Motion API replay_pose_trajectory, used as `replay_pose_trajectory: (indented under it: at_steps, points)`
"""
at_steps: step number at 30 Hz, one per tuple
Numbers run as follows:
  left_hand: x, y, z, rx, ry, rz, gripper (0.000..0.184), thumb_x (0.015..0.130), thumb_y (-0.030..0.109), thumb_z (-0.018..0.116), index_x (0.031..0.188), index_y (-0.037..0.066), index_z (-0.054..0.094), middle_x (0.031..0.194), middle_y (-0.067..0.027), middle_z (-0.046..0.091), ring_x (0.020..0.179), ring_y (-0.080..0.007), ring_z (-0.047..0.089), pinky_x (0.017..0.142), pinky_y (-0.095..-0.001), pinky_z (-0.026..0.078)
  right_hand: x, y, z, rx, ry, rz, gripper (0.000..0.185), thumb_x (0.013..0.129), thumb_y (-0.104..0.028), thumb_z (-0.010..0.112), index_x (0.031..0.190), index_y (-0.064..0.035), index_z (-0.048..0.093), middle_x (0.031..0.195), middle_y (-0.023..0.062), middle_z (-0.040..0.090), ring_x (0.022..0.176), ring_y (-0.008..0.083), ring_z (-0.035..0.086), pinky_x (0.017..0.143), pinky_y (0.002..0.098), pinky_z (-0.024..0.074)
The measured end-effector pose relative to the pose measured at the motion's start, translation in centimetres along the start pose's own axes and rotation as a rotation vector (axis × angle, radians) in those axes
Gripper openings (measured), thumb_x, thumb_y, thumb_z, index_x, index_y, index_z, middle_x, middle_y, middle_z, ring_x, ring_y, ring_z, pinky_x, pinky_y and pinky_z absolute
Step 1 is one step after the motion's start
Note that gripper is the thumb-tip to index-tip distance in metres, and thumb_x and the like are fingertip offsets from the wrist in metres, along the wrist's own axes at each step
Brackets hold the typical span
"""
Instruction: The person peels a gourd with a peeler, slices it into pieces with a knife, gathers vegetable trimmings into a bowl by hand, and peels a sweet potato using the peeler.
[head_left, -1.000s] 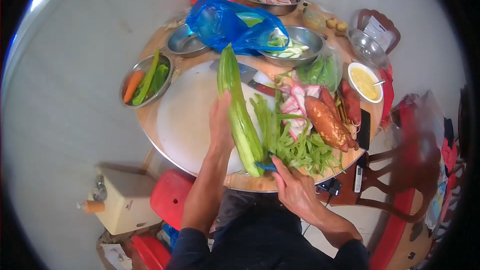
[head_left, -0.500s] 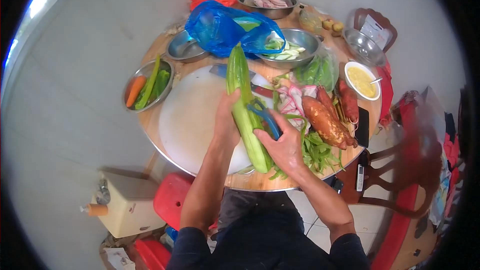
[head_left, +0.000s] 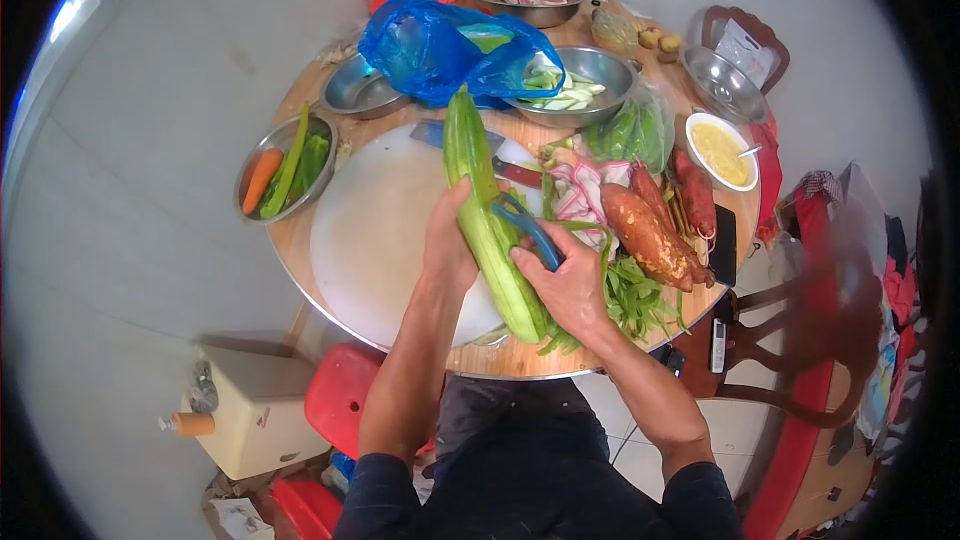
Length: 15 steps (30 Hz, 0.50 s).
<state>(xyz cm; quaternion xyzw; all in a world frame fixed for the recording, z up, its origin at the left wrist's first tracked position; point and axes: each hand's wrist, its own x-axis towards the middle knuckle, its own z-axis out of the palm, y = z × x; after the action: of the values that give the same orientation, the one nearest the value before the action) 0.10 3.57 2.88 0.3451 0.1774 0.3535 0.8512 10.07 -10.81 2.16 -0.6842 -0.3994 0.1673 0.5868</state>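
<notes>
A long green gourd (head_left: pixel 492 230) slants over the right part of the round white cutting board (head_left: pixel 365 230). My left hand (head_left: pixel 450 240) is wrapped round its left side near the middle. My right hand (head_left: pixel 568 280) grips a blue peeler (head_left: pixel 535 232), whose head touches the gourd's right side. Green peelings (head_left: pixel 640 297) lie in a pile to the right, partly behind my right hand. A knife (head_left: pixel 515 172) with a dark red handle rests behind the gourd, its blade partly hidden.
Around the round wooden table stand a bowl with a carrot and peppers (head_left: pixel 285 170), a blue bag (head_left: pixel 430 50), a bowl of cut pieces (head_left: pixel 600 70), a white bowl of yellow food (head_left: pixel 722 152), sweet potatoes (head_left: pixel 645 230) and a black phone (head_left: pixel 724 245). A wooden chair (head_left: pixel 800 320) stands right.
Since the first frame, my right hand and the peeler have moved from the gourd's near end up to its middle. Over the last half second the hands have barely moved; the view has shifted slightly.
</notes>
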Motion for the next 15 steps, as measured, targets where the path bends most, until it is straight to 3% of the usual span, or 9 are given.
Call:
replay_pose_trajectory:
  at_steps: [6,8,9,11,15]
  points:
    - [0.5,-0.8,-1.2,-0.026,0.028,0.011,0.050,0.105,0.043,0.059,0.138,0.005,0.059,0.122,-0.0160,0.071,0.106,-0.0276,0.067,0.093,-0.0462,0.056,-0.3,0.8,-0.5,0.024,-0.022,0.060,0.039,0.091,-0.015,0.079,0.127,-0.0008,0.074,0.094,0.0109,0.075,0.078,0.0164,0.069,0.072,0.0347,0.0558]
    - [0.7,-0.8,-1.5,-0.038,0.030,0.018,0.051,0.106,0.044,0.059,0.139,0.005,0.059,0.120,-0.0152,0.071,0.106,-0.0271,0.066,0.092,-0.0456,0.057,0.0,1.7,-1.5,-0.157,0.007,0.027,0.039,0.092,-0.013,0.077,0.128,-0.0017,0.073,0.095,0.0166,0.075,0.078,0.0279,0.072,0.074,0.0399,0.0576]
    - [0.7,-0.6,-1.5,-0.038,-0.011,0.021,0.052,0.106,0.045,0.059,0.140,0.006,0.058,0.117,-0.0143,0.071,0.105,-0.0265,0.066,0.091,-0.0449,0.056,0.6,2.3,-2.9,-0.157,0.008,0.026,0.039,0.092,-0.013,0.077,0.128,-0.0017,0.073,0.095,0.0166,0.075,0.078,0.0279,0.072,0.074,0.0399,0.0576]
    - [0.6,-0.1,-2.1,-0.042,-0.040,0.030,0.052,0.106,0.045,0.058,0.140,0.007,0.058,0.114,-0.0134,0.070,0.104,-0.0259,0.066,0.090,-0.0441,0.056,2.1,3.3,-5.7,-0.609,0.242,-0.268,0.043,0.093,-0.015,0.078,0.133,-0.0029,0.070,0.101,0.0219,0.076,0.084,0.0387,0.074,0.079,0.0452,0.0588]
    - [0.9,-0.4,-1.8,-0.137,-0.081,-0.004,0.052,0.107,0.046,0.057,0.141,0.007,0.058,0.111,-0.0129,0.070,0.102,-0.0253,0.066,0.089,-0.0436,0.056,1.7,0.0,-6.7,-0.676,0.216,-0.417,0.045,0.096,-0.021,0.077,0.136,-0.0041,0.069,0.102,0.0235,0.076,0.090,0.0436,0.074,0.081,0.0490,0.0589]
